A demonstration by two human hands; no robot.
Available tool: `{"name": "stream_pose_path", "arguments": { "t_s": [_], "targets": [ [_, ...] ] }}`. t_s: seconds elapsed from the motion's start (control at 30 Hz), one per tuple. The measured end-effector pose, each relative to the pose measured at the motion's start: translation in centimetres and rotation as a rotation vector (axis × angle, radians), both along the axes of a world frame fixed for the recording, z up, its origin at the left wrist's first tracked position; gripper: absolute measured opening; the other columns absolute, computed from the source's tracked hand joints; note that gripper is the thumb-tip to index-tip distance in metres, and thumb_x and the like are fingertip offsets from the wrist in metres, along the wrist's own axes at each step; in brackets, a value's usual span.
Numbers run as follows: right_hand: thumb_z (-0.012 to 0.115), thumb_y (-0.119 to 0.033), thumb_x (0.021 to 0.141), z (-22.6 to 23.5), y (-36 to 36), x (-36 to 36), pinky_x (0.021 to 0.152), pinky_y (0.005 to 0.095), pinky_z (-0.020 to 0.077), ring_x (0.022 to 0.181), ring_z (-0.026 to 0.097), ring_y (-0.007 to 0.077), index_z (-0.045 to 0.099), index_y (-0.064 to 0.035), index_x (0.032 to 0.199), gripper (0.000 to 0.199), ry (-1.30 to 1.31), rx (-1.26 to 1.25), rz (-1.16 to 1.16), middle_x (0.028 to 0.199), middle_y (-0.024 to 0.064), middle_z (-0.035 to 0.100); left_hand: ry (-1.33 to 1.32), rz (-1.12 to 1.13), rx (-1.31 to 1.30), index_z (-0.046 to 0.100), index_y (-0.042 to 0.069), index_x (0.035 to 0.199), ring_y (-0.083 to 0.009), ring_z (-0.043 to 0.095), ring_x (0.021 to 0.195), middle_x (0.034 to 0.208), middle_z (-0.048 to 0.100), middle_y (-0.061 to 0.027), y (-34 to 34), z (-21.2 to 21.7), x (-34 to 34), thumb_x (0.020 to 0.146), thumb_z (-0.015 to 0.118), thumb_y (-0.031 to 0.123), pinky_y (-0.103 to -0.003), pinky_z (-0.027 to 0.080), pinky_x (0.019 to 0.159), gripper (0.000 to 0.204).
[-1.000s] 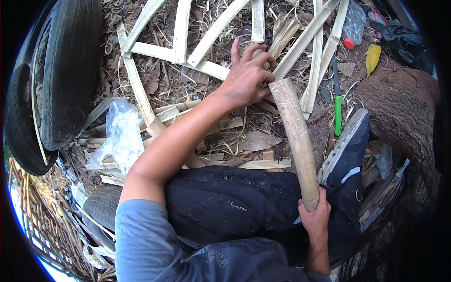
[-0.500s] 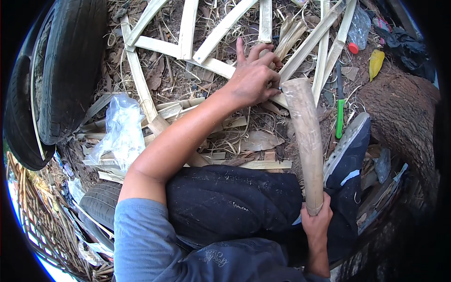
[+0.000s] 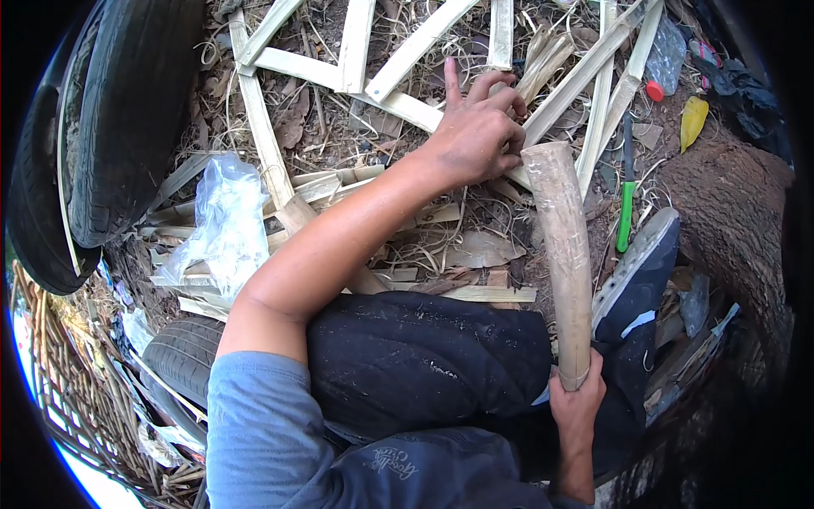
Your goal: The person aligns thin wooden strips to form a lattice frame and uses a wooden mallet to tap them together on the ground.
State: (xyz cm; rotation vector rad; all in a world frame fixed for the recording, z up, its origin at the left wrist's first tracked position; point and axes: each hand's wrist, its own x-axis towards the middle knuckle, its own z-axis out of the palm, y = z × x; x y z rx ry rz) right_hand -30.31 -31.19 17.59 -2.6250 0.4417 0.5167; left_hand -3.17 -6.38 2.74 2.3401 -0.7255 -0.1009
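My right hand grips the lower end of a thick wooden club that points up and away from me. My left hand reaches forward over the ground, fingers curled on a pale split bamboo strip beside the club's top end. Several more bamboo strips lie crossed on the dirt around that hand. My dark-trousered leg and shoe sit below the club.
Stacked black tyres stand at the left, another tyre by my hip. A clear plastic bag lies left of my arm. A green-handled knife rests right of the club, near a tree trunk. A woven fence runs along the lower left.
The club has swung from leaning left to nearly upright, its top now right of my left hand. My left hand has closed further onto the strips.
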Motion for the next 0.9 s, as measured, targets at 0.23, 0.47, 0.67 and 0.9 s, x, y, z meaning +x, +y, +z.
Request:
{"name": "stream_pose_path", "arguments": {
  "t_s": [0.23, 0.47, 0.67, 0.9],
  "targets": [
    [0.072, -0.008, 0.074, 0.0, -0.3, 1.2, 0.072, 0.0505, 0.0522, 0.084, 0.065, 0.0484, 0.054, -0.0023, 0.116, 0.046, 0.060, -0.018, -0.003, 0.089, 0.0274, 0.066, 0.023, -0.003, 0.024, 0.075, 0.017, 0.079, -0.0323, 0.033, 0.141, 0.121, 0.058, -0.0010, 0.2, 0.1, -0.1, 0.064, 0.085, 0.018, -0.077, -0.002, 0.113, 0.018],
    [0.072, -0.009, 0.074, -0.2, -0.4, 0.6, 0.072, 0.0505, 0.0523, 0.084, 0.065, 0.0482, 0.054, -0.0022, 0.115, 0.045, 0.093, -0.003, -0.012, 0.087, 0.0276, 0.066, -0.041, 0.010, 0.003, 0.074, 0.023, 0.079, -0.0323, 0.029, 0.143, 0.124, 0.057, 0.0000, 0.1, 0.3, -0.2, 0.066, 0.085, 0.020, -0.076, -0.003, 0.113, 0.018],
    [0.070, -0.003, 0.075, -0.5, -0.8, -0.6, 0.077, 0.0453, 0.0541, 0.091, 0.069, 0.0432, 0.054, -0.0024, 0.116, 0.044, 0.130, 0.033, -0.094, 0.093, 0.0246, 0.068, 0.002, -0.053, 0.018, 0.075, 0.025, 0.077, -0.0327, 0.028, 0.144, 0.127, 0.057, 0.0028, 0.6, 0.0, 0.0, 0.064, 0.087, 0.025, -0.074, -0.003, 0.115, 0.018],
    [0.072, -0.002, 0.075, -0.1, -1.0, -0.7, 0.079, 0.0409, 0.0544, 0.092, 0.072, 0.0363, 0.055, -0.0014, 0.115, 0.044, 0.168, 0.110, -0.199, 0.094, 0.0220, 0.070, 0.056, -0.118, -0.004, 0.078, 0.025, 0.086, -0.0340, 0.026, 0.145, 0.130, 0.057, -0.0010, 1.5, 0.9, 0.4, 0.066, 0.083, 0.016, -0.072, -0.005, 0.116, 0.022]
  ]
}}
